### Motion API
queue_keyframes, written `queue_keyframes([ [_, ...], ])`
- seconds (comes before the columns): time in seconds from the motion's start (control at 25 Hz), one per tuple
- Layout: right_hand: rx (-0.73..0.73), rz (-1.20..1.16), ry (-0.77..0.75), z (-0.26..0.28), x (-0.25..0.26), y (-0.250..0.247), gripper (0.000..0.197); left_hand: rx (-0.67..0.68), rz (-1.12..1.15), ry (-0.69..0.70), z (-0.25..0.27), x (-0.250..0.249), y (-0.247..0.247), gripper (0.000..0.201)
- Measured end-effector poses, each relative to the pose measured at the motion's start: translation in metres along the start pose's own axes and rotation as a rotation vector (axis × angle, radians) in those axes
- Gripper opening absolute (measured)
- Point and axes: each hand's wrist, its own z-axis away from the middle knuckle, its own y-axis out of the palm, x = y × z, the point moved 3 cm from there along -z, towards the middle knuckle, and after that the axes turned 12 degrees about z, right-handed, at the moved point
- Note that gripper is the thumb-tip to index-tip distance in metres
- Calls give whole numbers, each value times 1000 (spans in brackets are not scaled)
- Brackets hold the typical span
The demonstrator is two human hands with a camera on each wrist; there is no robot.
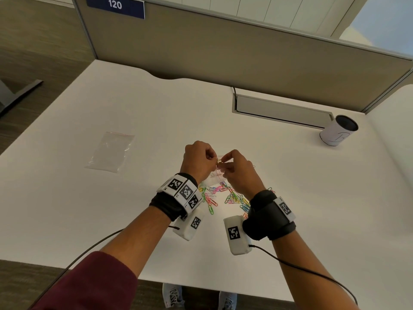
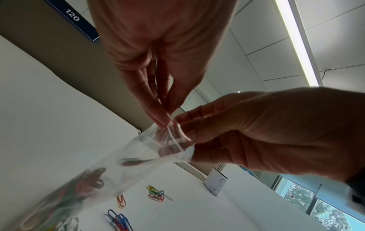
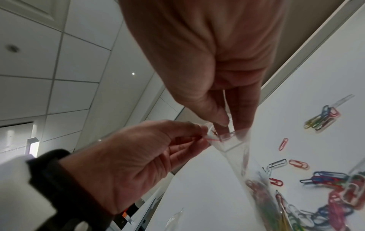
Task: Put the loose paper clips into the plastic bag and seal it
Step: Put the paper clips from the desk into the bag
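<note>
A small clear plastic bag point(image 2: 126, 161) with a red zip strip hangs above the table, with several coloured paper clips point(image 2: 82, 184) inside it. My left hand point(image 1: 213, 158) pinches one side of the bag's mouth point(image 3: 223, 140). My right hand point(image 1: 225, 164) pinches the other side, its fingertips point(image 3: 223, 123) on the rim. A gold-coloured clip point(image 1: 220, 161) shows between the two hands at the mouth. Beneath the hands, several loose clips point(image 1: 225, 198) lie scattered on the white table point(image 1: 134, 108), some partly hidden by my wrists.
A second clear bag point(image 1: 110, 152) lies flat at the left of the table. A white cup point(image 1: 338, 130) stands at the far right, beside a recessed cable slot point(image 1: 281, 110). A partition wall runs along the back edge.
</note>
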Motion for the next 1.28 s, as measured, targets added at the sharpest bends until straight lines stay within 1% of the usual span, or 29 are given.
queue_keyframes([
  [0.16,7,8,-24,0,7,-2,33,-14,-2,1,0,0,-5,5],
  [0.32,9,38,-84,0,17,-3,33,-33,-20,2,1,0,-13,4],
  [0.36,-12,38,-100,-1,20,-4,32,-38,-22,1,1,0,-15,5],
  [0.44,-138,12,-114,-3,24,-8,27,-58,-22,-6,1,1,-22,4],
  [0.52,-255,-38,-64,-4,13,-11,19,-83,-19,-12,1,3,-32,3],
  [0.56,-250,-25,-30,-4,2,-9,15,-91,-26,-9,1,3,-37,2],
  [0.6,-177,41,5,-3,-13,-2,17,-101,-34,-3,1,3,-43,2],
  [0.64,-58,140,51,-1,-30,8,28,-112,-36,5,0,2,-49,1],
  [0.68,75,245,117,2,-47,21,44,-126,-33,11,0,2,-56,2],
  [0.72,177,333,189,5,-61,32,60,-138,-28,15,-1,2,-61,2],
  [0.76,236,394,248,8,-70,40,70,-143,-27,17,-1,3,-65,3],
  [0.8,263,424,272,9,-72,48,76,-144,-32,15,-1,5,-67,3],
  [0.84,269,425,265,8,-70,54,77,-140,-41,13,0,7,-68,3],
  [0.96,248,373,166,0,-51,66,83,-122,-64,-4,4,16,-64,5],
  [1.04,247,406,84,-4,-39,74,90,-106,-74,-14,7,19,-59,6],
  [1.08,256,462,48,-4,-35,78,90,-100,-73,-18,9,21,-57,6],
  [1.16,245,586,-20,-3,-32,87,78,-92,-61,-16,10,21,-53,6],
  [1.2,219,608,-51,-3,-32,91,67,-88,-61,-13,11,21,-52,6],
  [1.28,141,570,-91,-4,-34,93,42,-84,-51,-17,11,22,-51,5],
])
